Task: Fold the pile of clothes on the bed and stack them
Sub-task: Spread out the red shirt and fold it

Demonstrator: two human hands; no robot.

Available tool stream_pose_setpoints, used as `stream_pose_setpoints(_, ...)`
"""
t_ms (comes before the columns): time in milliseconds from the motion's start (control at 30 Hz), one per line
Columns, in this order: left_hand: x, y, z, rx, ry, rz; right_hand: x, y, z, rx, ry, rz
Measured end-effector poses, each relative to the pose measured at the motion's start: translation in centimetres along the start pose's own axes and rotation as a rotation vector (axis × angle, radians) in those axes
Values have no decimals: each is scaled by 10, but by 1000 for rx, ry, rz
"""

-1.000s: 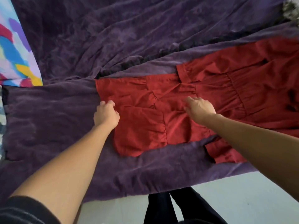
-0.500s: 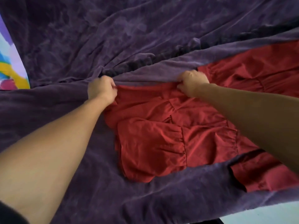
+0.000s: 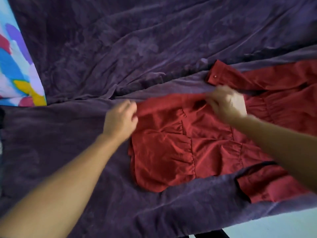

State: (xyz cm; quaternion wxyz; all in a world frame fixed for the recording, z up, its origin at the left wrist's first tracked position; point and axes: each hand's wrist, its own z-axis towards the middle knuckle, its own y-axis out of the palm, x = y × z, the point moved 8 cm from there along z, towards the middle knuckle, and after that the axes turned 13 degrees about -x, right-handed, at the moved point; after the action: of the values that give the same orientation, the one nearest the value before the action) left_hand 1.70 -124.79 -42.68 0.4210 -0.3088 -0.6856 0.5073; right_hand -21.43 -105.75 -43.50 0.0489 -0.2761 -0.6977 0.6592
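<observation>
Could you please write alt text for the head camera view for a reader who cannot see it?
Two bare hands, left hand and right hand, both motion-blurred, grip the far edge of a red ruffled garment spread on a purple blanket. A colourful patterned cloth shows at far left.

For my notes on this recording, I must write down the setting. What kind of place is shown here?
Most likely a bedroom at home. A wide purple blanket covers a soft bed, a colourful sheet shows at its left edge, and both hands, left hand and right hand, handle a red dress on it.
</observation>
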Motion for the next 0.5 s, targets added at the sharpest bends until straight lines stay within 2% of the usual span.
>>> stream_pose_setpoints(67, 26, 46, -48, -250, 98, 49, -4, 24, -54, -134, -85, -35)
stream_pose_setpoints(100, 36, 73, -72, -447, 125, 75, -7, 38, -79, -212, -129, -87)
stream_pose_setpoints(133, 44, 96, -93, -625, 128, 93, -9, 52, -99, -274, -169, -151)
stream_pose_setpoints(167, 49, 111, -110, -724, 115, 118, -11, 64, -114, -349, -182, -209)
stream_pose_setpoints(233, 61, 117, -118, -683, 143, 111, -7, 80, -125, -443, -121, -248)
stream_pose_setpoints(333, 74, 110, -93, -390, 177, 144, -6, 89, -113, -390, -8, -162)
stream_pose_setpoints(367, 75, 118, -87, -408, 164, 163, -11, 98, -110, -430, 15, -141)
stream_pose_setpoints(433, 65, 149, -84, -626, 71, 226, -17, 126, -112, -554, 56, -158)
stream_pose_setpoints(500, 49, 174, -89, -797, -48, 274, -15, 158, -127, -751, 122, -183)
